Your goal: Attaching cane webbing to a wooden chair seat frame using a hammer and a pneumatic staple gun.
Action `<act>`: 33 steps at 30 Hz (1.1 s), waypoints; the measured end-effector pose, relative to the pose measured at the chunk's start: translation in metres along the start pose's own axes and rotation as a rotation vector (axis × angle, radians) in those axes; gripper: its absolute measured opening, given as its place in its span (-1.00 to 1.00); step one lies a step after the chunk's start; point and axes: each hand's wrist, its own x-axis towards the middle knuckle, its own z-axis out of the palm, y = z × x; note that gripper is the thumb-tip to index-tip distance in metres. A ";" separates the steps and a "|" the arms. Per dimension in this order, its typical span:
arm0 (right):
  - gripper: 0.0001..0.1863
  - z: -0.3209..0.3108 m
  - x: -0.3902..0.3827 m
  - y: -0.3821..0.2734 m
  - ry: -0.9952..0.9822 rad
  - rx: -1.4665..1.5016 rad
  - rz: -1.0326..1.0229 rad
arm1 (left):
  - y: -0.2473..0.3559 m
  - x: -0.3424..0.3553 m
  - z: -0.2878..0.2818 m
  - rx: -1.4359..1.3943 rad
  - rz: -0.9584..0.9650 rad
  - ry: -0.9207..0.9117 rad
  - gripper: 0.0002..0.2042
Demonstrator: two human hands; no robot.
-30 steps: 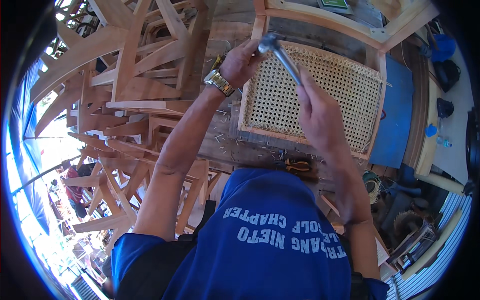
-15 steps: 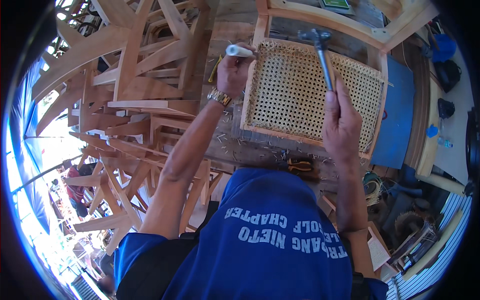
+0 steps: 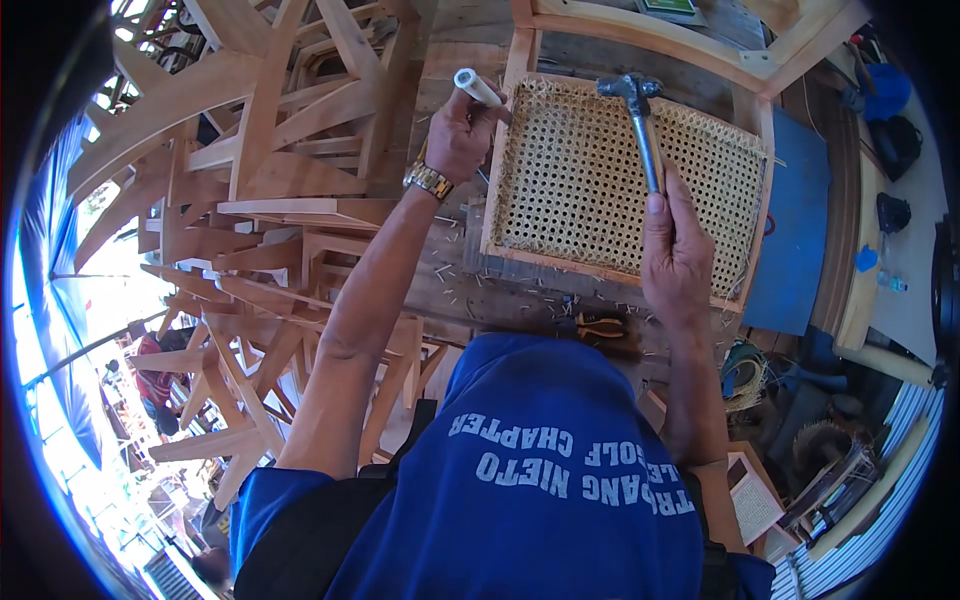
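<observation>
Woven cane panel in its wood frame lies on the far worktop. Right hand fingers wrapped tight round the hammer, raised over it. Left hand pinches a white peg at the frame's left edge. A sloppy swing could smack those fingers or punch through the cane.

Stacked wooden frames crowd the left; the cane panel lies open.

My right hand grips the hammer by its handle, head raised over the far edge of the woven cane panel. My left hand clutches a white tube at the panel's wooden frame, wristwatch showing just below.
</observation>
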 end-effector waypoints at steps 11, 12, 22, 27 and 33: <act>-0.47 0.006 0.021 -0.038 0.109 0.287 -0.459 | 0.013 0.009 0.006 0.195 0.220 -0.104 -0.73; -0.45 0.012 0.026 -0.035 0.127 0.143 -0.494 | 0.015 0.009 0.006 0.206 0.235 -0.096 -0.74; -0.49 0.028 0.024 -0.009 0.056 -0.056 -0.380 | 0.014 0.010 0.005 0.237 0.194 -0.131 -0.68; -0.46 0.021 0.032 0.001 -0.090 -0.138 -0.254 | 0.013 0.005 0.002 0.082 0.083 -0.112 -0.72; -0.48 -0.009 0.007 -0.007 0.057 0.047 -0.232 | 0.016 -0.022 0.010 -0.047 0.170 0.135 -0.78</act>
